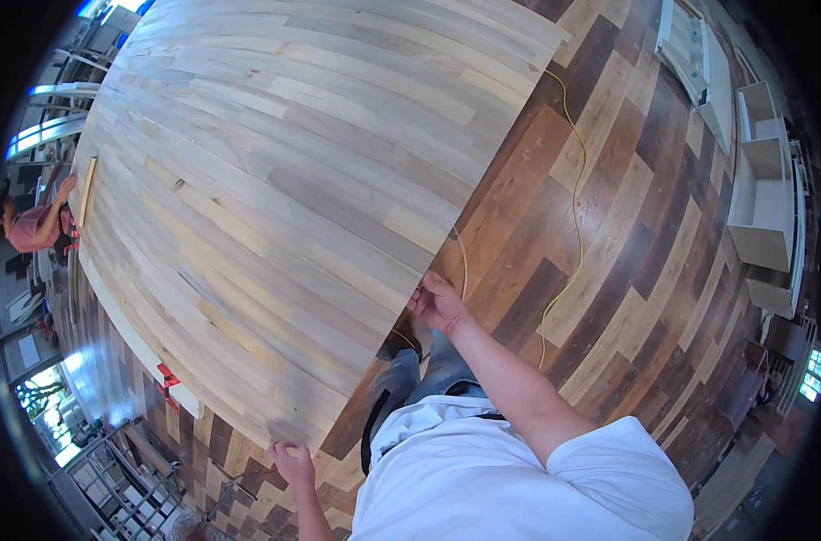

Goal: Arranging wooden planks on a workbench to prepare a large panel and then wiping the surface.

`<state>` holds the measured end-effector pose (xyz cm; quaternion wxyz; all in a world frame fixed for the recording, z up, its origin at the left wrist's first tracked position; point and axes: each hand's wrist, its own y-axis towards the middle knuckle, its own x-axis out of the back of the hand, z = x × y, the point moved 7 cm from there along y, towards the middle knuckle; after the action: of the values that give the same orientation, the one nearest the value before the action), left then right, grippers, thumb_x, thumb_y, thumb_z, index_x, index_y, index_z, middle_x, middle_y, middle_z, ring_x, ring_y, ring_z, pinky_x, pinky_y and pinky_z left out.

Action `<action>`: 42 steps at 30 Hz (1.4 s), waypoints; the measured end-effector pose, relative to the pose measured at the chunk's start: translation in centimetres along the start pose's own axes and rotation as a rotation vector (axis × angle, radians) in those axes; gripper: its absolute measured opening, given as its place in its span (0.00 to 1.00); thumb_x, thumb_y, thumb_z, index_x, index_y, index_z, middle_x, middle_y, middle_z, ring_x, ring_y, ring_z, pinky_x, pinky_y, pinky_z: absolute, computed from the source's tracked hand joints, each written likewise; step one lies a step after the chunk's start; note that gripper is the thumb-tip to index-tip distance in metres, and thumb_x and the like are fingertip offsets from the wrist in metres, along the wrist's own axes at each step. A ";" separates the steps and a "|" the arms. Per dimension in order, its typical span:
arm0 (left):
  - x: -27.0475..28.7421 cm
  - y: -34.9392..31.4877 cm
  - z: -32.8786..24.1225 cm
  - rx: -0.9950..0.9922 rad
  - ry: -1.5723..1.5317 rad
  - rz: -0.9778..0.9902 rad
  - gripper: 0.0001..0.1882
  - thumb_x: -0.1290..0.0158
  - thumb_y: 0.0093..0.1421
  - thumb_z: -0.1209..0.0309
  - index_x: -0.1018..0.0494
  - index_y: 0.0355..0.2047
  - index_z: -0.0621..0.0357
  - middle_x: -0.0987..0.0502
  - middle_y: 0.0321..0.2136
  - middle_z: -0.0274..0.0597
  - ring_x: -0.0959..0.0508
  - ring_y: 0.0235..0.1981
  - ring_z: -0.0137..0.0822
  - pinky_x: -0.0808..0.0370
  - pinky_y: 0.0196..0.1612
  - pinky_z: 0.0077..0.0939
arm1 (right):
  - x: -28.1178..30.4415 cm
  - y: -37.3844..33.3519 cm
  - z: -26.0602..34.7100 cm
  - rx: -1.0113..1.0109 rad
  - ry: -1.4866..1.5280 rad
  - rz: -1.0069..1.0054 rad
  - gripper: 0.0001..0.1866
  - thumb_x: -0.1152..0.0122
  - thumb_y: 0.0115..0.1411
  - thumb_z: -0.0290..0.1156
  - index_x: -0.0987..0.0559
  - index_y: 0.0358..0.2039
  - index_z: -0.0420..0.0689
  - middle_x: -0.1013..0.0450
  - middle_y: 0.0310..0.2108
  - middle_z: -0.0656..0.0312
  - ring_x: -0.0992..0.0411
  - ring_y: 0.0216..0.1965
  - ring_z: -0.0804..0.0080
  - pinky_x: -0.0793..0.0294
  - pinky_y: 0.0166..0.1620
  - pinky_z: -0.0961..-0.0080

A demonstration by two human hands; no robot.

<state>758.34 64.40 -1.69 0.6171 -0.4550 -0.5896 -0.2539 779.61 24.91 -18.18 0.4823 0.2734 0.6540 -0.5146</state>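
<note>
Gripping the large wooden panel (275,180) by its near edge, I see my right hand (437,305) and left hand (291,460), seemingly both closed; it stands over the plank floor (627,225).

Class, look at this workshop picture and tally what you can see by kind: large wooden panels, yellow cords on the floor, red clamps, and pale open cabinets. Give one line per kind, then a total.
Large wooden panel: 1
Yellow cord: 1
Red clamps: 2 (second)
Pale open cabinets: 2 (second)
Total: 6
</note>
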 end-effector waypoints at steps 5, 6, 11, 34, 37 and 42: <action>-0.3 0.0 0.7 0.040 -0.004 0.005 0.15 0.43 0.45 0.69 0.35 0.31 0.60 0.36 0.45 0.48 0.34 0.50 0.51 0.35 0.50 0.39 | -0.3 -0.4 0.2 -0.039 -0.040 -0.009 0.12 0.45 0.60 0.38 0.26 0.41 0.45 0.26 0.44 0.59 0.28 0.48 0.64 0.30 0.52 0.66; -0.4 0.0 0.7 0.042 -0.005 0.004 0.15 0.43 0.45 0.69 0.35 0.31 0.60 0.36 0.45 0.48 0.34 0.50 0.51 0.35 0.50 0.39 | -0.1 -0.4 0.3 -0.043 -0.047 -0.011 0.12 0.45 0.60 0.37 0.25 0.41 0.45 0.26 0.44 0.59 0.28 0.47 0.63 0.30 0.52 0.66; -1.4 0.8 2.1 0.163 -0.131 0.110 0.17 0.43 0.48 0.68 0.33 0.36 0.62 0.34 0.45 0.51 0.34 0.49 0.49 0.38 0.52 0.36 | 0.6 0.0 1.4 -0.027 -0.076 -0.024 0.11 0.45 0.60 0.36 0.25 0.40 0.45 0.26 0.43 0.57 0.27 0.46 0.63 0.28 0.51 0.66; -6.2 -2.9 13.5 0.768 -0.867 -0.093 0.33 0.48 0.57 0.47 0.34 0.45 0.69 0.27 0.41 0.48 0.26 0.40 0.38 0.28 0.44 0.33 | 0.2 -0.7 0.3 0.012 -0.173 -0.090 0.09 0.42 0.58 0.38 0.23 0.37 0.51 0.25 0.31 0.70 0.29 0.31 0.76 0.26 0.37 0.75; -8.0 -3.8 13.7 0.834 -1.188 -0.063 0.30 0.48 0.57 0.49 0.34 0.48 0.63 0.28 0.42 0.44 0.26 0.41 0.38 0.27 0.43 0.34 | 0.0 -0.7 0.2 0.020 -0.188 -0.177 0.09 0.41 0.57 0.39 0.23 0.37 0.52 0.25 0.31 0.70 0.28 0.31 0.76 0.25 0.37 0.75; -11.4 -6.7 9.9 0.998 -1.942 -0.204 0.29 0.50 0.55 0.42 0.33 0.48 0.48 0.27 0.42 0.40 0.26 0.41 0.40 0.26 0.42 0.41 | 1.0 -0.6 0.6 0.031 -0.185 -0.155 0.10 0.43 0.58 0.42 0.24 0.36 0.52 0.24 0.30 0.70 0.27 0.32 0.76 0.24 0.36 0.74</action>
<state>745.75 67.28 -11.98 -0.0196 -0.1093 -0.8960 0.4300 778.93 24.06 -18.91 0.4951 0.1809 0.6177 -0.5836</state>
